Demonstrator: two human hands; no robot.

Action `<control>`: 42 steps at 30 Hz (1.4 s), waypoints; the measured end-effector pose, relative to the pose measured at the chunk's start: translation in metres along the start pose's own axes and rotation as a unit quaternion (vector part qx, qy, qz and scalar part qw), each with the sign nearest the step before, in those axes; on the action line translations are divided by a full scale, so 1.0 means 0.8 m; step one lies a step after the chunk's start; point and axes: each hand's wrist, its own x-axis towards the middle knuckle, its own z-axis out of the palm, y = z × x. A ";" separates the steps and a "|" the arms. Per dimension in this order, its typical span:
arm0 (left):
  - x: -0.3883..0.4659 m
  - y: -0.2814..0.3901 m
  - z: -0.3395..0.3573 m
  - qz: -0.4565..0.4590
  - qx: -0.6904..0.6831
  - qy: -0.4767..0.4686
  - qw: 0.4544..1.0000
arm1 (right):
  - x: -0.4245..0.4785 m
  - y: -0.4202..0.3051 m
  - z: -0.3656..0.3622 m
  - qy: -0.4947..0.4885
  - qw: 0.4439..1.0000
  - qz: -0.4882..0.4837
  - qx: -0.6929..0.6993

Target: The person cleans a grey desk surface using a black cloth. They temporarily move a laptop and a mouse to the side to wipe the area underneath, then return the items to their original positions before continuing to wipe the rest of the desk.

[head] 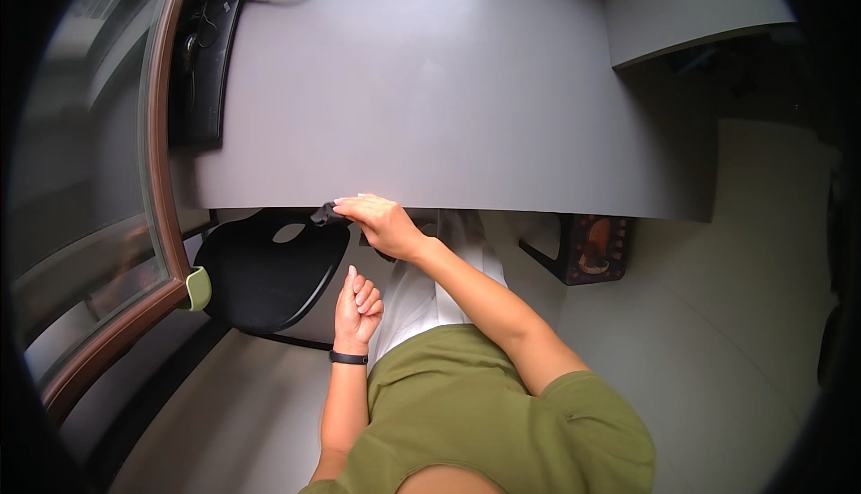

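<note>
My right hand (383, 223) grips a dark cloth (325, 215) at the front edge of a grey desk (430, 103); part of the cloth hangs below the fingers. Nearer my body, my left hand (358, 305) is raised with its fingers curled in and the thumb up, with nothing seen in it. A black band (348, 358) is round the left wrist.
A black chair (262, 278) stands under the desk's front edge, at left. A brown-framed glass window sash (161, 157) with a green corner guard (198, 289) juts in beside it. A black device (208, 70) with cables lies on the desk's left. A patterned stool (597, 250) stands below, right.
</note>
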 end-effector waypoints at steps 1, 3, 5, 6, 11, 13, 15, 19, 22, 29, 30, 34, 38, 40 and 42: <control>-0.005 0.002 0.000 0.001 -0.007 -0.007 1.000 | 0.007 -0.014 -0.020 0.002 0.991 0.070 0.115; -0.010 0.004 -0.007 0.011 -0.021 -0.002 1.000 | 0.013 -0.019 -0.099 0.103 0.978 0.138 0.119; -0.010 0.007 -0.020 0.007 -0.037 -0.005 0.999 | 0.018 0.017 -0.201 0.247 0.960 0.134 0.015; -0.008 0.005 -0.018 0.006 -0.039 -0.002 0.999 | 0.020 0.044 -0.255 0.305 0.942 0.125 -0.063; 0.008 -0.003 -0.009 -0.018 -0.057 -0.003 0.998 | 0.044 0.196 -0.442 0.292 0.829 0.111 -0.465; 0.010 -0.006 -0.011 -0.018 -0.077 0.002 0.997 | 0.110 0.205 -0.410 0.258 0.816 0.096 -0.508; 0.006 -0.006 -0.018 -0.019 -0.097 0.008 0.995 | 0.160 0.176 -0.325 0.172 0.874 0.021 -0.455; 0.013 -0.001 -0.005 0.000 -0.130 -0.006 0.992 | 0.112 0.074 -0.109 -0.057 0.940 -0.089 -0.326; 0.005 0.004 0.008 0.008 -0.131 -0.010 0.991 | 0.041 0.028 -0.036 -0.145 0.957 -0.147 -0.206; -0.004 0.015 0.024 0.033 -0.133 -0.013 0.991 | 0.012 -0.013 -0.169 0.028 0.963 0.242 0.117; -0.002 0.015 0.023 0.022 -0.130 -0.014 0.991 | 0.018 0.007 -0.214 0.158 0.953 0.241 0.091; 0.007 0.017 0.015 -0.001 -0.119 -0.008 0.993 | 0.025 0.119 -0.393 0.279 0.908 0.178 -0.256; 0.002 0.013 0.014 -0.009 -0.131 -0.009 0.991 | 0.100 0.197 -0.396 0.205 0.831 0.130 -0.501; 0.000 0.012 0.005 -0.014 -0.137 -0.014 0.990 | 0.183 0.203 -0.352 0.179 0.843 0.085 -0.500; -0.004 0.010 0.006 -0.012 -0.136 -0.015 0.991 | 0.255 0.207 -0.313 0.157 0.857 0.044 -0.488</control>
